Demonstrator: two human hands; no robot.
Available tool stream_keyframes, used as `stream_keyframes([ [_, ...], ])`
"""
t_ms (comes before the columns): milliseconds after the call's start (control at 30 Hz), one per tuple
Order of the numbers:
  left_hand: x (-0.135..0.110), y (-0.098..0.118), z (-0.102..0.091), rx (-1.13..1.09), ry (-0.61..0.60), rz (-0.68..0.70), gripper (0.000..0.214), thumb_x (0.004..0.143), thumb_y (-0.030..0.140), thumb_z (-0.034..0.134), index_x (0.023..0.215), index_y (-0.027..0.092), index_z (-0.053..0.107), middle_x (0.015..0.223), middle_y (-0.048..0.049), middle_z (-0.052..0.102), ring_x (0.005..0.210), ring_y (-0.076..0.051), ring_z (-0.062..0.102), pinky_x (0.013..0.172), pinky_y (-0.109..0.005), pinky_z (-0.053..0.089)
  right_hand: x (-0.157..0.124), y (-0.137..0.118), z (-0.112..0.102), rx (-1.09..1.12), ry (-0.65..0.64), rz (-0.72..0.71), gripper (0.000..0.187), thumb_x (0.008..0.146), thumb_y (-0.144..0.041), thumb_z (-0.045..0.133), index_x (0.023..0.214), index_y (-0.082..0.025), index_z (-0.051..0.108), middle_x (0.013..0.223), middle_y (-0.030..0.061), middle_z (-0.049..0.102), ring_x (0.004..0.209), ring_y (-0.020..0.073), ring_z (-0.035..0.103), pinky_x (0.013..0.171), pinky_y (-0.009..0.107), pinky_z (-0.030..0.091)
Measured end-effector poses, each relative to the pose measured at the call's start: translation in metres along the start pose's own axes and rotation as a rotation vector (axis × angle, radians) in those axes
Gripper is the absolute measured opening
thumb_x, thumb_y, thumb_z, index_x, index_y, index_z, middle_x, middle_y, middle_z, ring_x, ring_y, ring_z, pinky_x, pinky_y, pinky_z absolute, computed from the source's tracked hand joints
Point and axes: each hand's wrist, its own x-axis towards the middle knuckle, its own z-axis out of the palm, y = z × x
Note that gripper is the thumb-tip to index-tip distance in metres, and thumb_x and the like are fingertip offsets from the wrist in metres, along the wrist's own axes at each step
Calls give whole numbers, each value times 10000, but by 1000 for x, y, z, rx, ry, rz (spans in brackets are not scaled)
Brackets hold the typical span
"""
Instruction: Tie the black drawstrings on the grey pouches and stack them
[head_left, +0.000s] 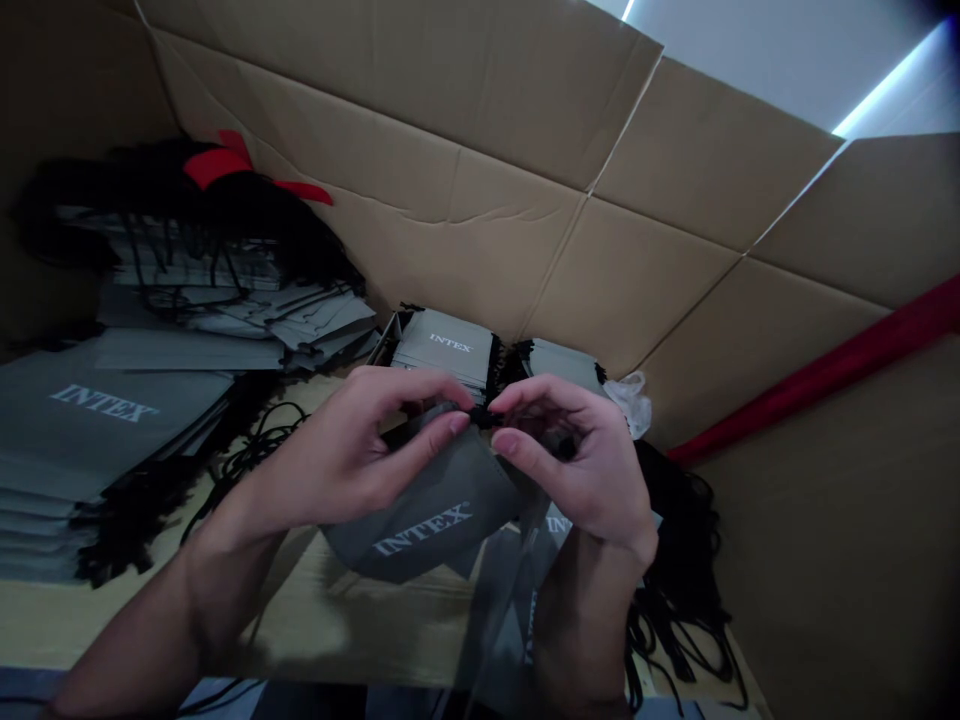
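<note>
My left hand (352, 450) and my right hand (577, 460) meet over the middle of the table, both pinching the top of a small grey drawstring pouch (427, 510) printed INTEX. The fingertips of both hands close on its black drawstring (486, 418) at the pouch's mouth. The pouch hangs below my fingers, bulging slightly. More grey pouches lie under my right wrist, partly hidden.
A stack of grey INTEX pouches (82, 440) lies at left, a messier pile with black cords and a red strip (225, 160) behind it. Two neat stacks (446, 345) stand at the back. Black cords (682, 560) trail at right. Cardboard walls (525, 120) enclose the wooden table (90, 620).
</note>
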Motion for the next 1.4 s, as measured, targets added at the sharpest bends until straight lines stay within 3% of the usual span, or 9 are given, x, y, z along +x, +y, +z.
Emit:
stream_keyframes([
  [467, -1, -4, -3, -19, -51, 92, 117, 1085, 181, 664, 1057, 201, 776, 905, 16, 801, 743, -95, 689, 670, -182, 515, -3, -4, -3, -72, 57, -23, 51, 949, -218, 851, 910, -217, 817, 762, -26, 772, 615, 96, 650, 535, 190, 521],
  [633, -2, -4, -1, -35, -44, 62, 117, 1094, 196, 664, 1065, 199, 778, 912, 13, 801, 757, -100, 703, 684, -177, 533, -3, -2, -6, -31, 19, -32, 56, 960, -246, 861, 985, -219, 819, 858, 3, 795, 703, 124, 709, 593, 214, 567],
  [800, -1, -1, 3, -91, -65, 17, 114, 1096, 214, 669, 1083, 192, 780, 983, 3, 819, 873, -129, 765, 777, -194, 584, -1, 7, -2, 54, -112, -42, 482, 797, -287, 1041, 1217, -269, 803, 1016, 8, 781, 764, 136, 711, 602, 221, 582],
  [967, 1, -2, 4, -74, -72, -15, 157, 1104, 243, 643, 1064, 172, 777, 935, 0, 802, 844, -136, 756, 748, -207, 575, 1, 14, 8, 117, -103, -125, 188, 931, -204, 926, 1073, -229, 805, 952, -1, 813, 764, 119, 732, 657, 215, 574],
  [1100, 1, -5, 5, -59, -127, 5, 184, 1114, 250, 622, 1023, 175, 762, 842, 18, 765, 710, -111, 663, 645, -202, 510, 1, 13, 9, 171, -105, -105, 235, 877, -128, 960, 1019, -223, 799, 916, -22, 812, 760, 106, 737, 669, 192, 573],
  [1233, 1, -4, 3, -61, -124, 117, 175, 1094, 198, 620, 953, 176, 722, 728, 36, 664, 609, -97, 533, 584, -214, 431, 2, 13, 6, 225, -123, -62, 242, 834, -156, 1001, 967, -224, 810, 838, -34, 779, 666, 93, 650, 584, 189, 519],
  [1400, 0, 1, 1, -239, -180, 132, 200, 1082, 197, 638, 893, 196, 702, 714, 24, 651, 631, -117, 573, 610, -233, 464, 1, 20, 8, 468, -224, 1, 219, 820, -207, 1020, 940, -217, 837, 809, -13, 770, 644, 110, 622, 553, 218, 497],
])
